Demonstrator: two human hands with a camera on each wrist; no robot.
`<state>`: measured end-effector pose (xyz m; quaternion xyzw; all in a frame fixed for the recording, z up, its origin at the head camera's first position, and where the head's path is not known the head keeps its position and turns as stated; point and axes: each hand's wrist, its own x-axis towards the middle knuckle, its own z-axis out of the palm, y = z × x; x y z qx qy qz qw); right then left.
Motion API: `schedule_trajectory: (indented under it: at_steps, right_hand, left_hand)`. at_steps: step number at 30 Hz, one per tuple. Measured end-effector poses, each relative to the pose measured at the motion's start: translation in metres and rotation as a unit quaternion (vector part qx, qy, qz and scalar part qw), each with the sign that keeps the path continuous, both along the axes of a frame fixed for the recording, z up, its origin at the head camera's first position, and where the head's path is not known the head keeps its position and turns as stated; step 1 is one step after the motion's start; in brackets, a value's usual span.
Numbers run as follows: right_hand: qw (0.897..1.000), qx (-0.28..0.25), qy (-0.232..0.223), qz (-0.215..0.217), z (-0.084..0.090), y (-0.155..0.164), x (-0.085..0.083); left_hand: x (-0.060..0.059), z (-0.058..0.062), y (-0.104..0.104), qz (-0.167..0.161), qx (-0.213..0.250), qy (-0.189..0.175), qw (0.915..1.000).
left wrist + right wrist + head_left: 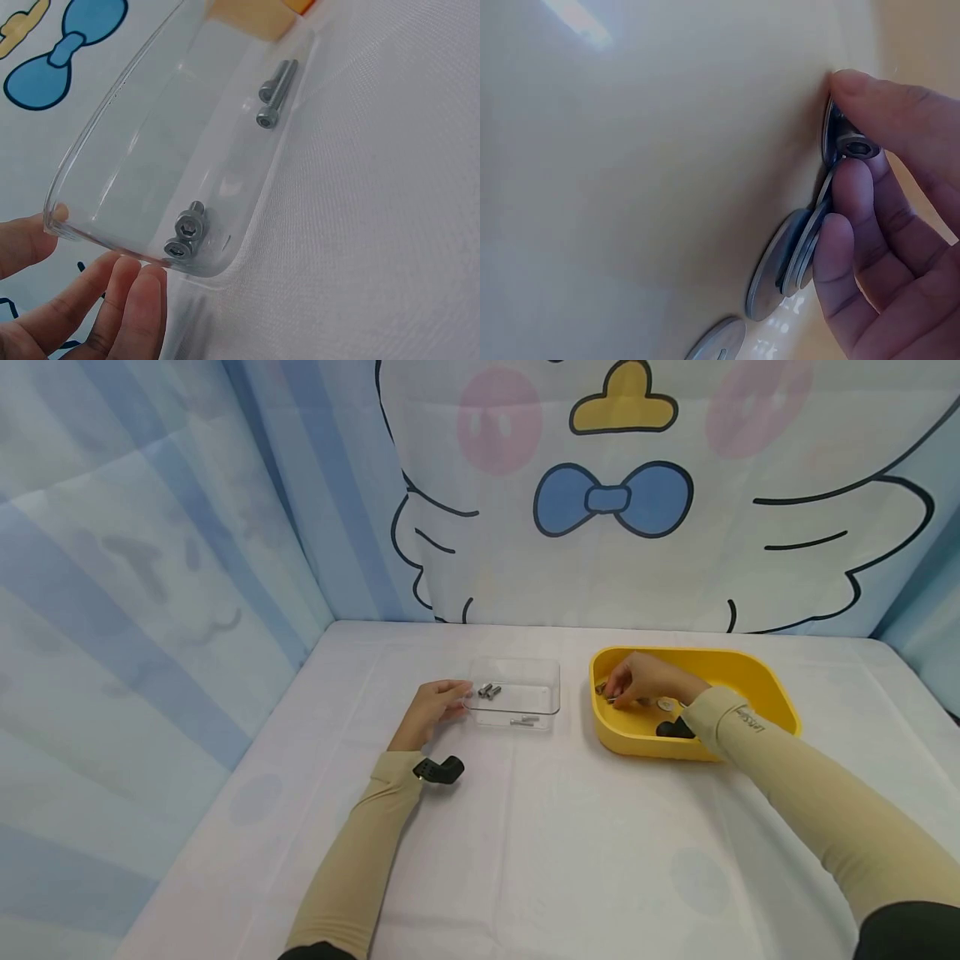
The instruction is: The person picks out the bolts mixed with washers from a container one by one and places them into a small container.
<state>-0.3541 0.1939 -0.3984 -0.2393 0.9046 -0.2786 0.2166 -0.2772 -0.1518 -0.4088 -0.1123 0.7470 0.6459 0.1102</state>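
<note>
My left hand [437, 703] grips the left end of a clear plastic box [558, 693], its thumb at one corner and its fingertips against the end wall. Several metal socket-head screws [189, 225] lie by that end; longer ones [276, 97] lie further along the box. Inside a yellow tray [772, 693], my right hand [643, 680] pinches a socket-head screw [857, 146] between thumb and finger. Round metal washers [776, 262] lean close to its fingertips, and another washer [718, 341] lies apart from them.
A white cloth [570, 843] covers the table. The yellow tray stands right of the clear box, with a gap between. Behind the table hangs a curtain [502, 560] with a cartoon print; another curtain [150, 610] hangs at left.
</note>
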Motion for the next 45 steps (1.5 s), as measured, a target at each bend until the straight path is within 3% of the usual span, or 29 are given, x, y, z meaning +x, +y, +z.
schedule_trajectory:
  at_steps: [3,10,15,20,25,30,38,45]
  right_hand:
    - [1.0,0.006,0.007,0.008,-0.001,0.0,-0.001]
    - [1.0,0.001,0.018,0.014,-0.004,0.001,-0.001]
    - [1.0,-0.014,0.013,0.002,-0.002,0.003,0.001]
    - [0.998,-0.037,-0.032,-0.028,0.001,0.005,0.001]
    - [0.992,-0.074,-0.077,-0.06,0.001,0.012,-0.002]
    - [0.98,-0.129,-0.124,-0.089,0.005,0.017,-0.002]
    - [0.956,-0.214,-0.159,-0.126,0.013,0.02,0.001]
    - [0.918,-0.326,-0.2,-0.102,0.021,0.028,0.004]
  left_hand:
    - [0.01,0.013,0.003,-0.002,-0.003,-0.005,1.0]
    - [0.011,0.015,0.004,-0.003,-0.005,-0.007,1.0]
    - [0.003,0.006,0.001,-0.004,0.0,-0.008,1.0]
    - [-0.012,-0.011,-0.004,-0.006,0.01,-0.01,0.9999]
    - [-0.013,-0.015,-0.004,-0.005,0.007,-0.002,1.0]
    - [-0.012,-0.014,-0.003,0.0,0.0,0.002,1.0]
    - [-0.012,-0.014,-0.004,0.006,-0.001,-0.003,1.0]
    - [-0.012,-0.014,-0.003,0.007,0.001,-0.007,1.0]
